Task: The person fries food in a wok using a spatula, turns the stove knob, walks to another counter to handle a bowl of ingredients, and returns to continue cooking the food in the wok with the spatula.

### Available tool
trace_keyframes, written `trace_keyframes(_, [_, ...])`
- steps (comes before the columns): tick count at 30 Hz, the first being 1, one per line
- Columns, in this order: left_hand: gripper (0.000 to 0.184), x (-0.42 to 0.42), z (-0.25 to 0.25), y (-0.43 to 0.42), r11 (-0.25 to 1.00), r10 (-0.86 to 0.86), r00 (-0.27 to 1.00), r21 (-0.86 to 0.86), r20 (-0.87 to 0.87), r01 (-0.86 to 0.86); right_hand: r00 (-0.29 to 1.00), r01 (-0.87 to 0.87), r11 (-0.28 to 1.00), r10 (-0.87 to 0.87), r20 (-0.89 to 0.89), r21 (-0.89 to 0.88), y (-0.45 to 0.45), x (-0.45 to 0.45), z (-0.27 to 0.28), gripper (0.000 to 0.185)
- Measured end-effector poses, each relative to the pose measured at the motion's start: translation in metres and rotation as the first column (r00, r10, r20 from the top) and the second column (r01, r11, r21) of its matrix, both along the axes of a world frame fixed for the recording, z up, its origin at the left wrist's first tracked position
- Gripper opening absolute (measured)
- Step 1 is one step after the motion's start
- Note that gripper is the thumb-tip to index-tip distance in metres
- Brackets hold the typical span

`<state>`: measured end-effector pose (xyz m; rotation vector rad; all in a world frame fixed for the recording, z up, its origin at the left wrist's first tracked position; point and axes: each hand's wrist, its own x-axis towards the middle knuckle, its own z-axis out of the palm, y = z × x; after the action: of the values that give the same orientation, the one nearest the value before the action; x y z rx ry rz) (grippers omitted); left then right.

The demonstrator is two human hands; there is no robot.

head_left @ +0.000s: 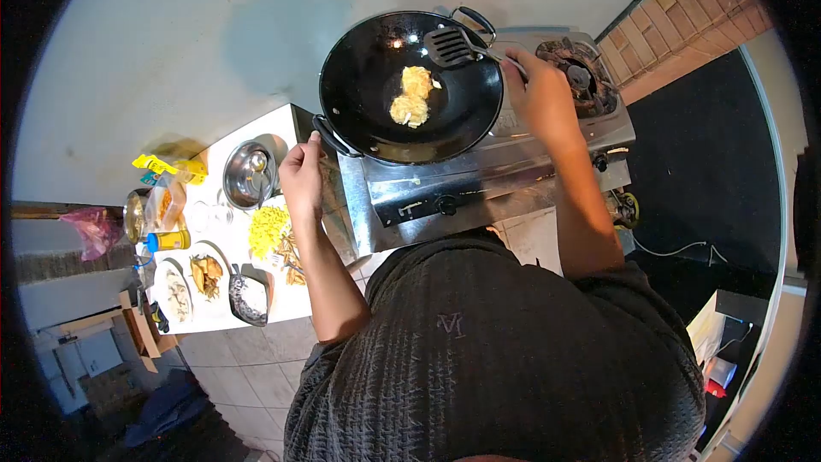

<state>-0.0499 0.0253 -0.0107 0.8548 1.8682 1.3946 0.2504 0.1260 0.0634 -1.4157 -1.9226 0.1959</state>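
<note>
A black wok (368, 85) with two handles sits on the left side of a steel gas stove (496, 197). Two joined clumps of golden fried food (412, 96) lie in its middle. My right hand (539, 94) is wrapped round the handle of a slotted spatula (451, 47), whose head is over the wok's upper right part, apart from the food. My left hand (302, 173) is closed at the wok's left handle (333, 137), with the thumb against it.
Left of the stove, a white table (224, 318) holds a steel bowl (249, 174), yellow chopped food (269, 229), several plates of food, a blue-capped jar (169, 240) and a yellow packet (171, 167). A bare burner (578, 79) is on the stove's right.
</note>
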Motion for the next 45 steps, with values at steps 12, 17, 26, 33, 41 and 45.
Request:
trace_keyframes(12, [0.04,-0.001,-0.006,0.003,0.999,0.001,1.0,0.042,0.028,-0.002,0.99,-0.133,0.991,0.134,0.045,-0.03,-0.009,-0.002,-0.013,0.018])
trace_keyframes(17, [0.042,-0.002,-0.002,0.002,0.999,0.021,0.998,-0.03,0.053,-0.02,0.99,-0.128,0.991,0.129,0.051,-0.031,-0.009,-0.002,-0.012,0.019])
trace_keyframes(26, [0.045,-0.003,-0.004,0.002,0.999,0.027,0.999,-0.035,0.046,-0.025,0.989,-0.139,0.99,0.138,0.058,0.016,-0.009,-0.002,-0.016,0.017])
trace_keyframes(33, [0.045,-0.003,-0.002,0.002,0.999,0.028,0.998,-0.023,0.061,-0.026,0.988,-0.149,0.988,0.147,0.046,0.038,-0.009,-0.004,-0.015,0.016])
trace_keyframes(41, [0.047,-0.002,-0.005,0.002,0.998,0.044,0.997,-0.042,0.065,-0.042,0.989,-0.137,0.99,0.136,0.057,0.024,-0.009,-0.003,-0.013,0.017])
trace_keyframes(45, [0.047,-0.002,-0.003,0.002,0.998,0.045,0.997,-0.045,0.059,-0.043,0.988,-0.144,0.989,0.141,0.064,0.033,-0.009,-0.003,-0.013,0.017])
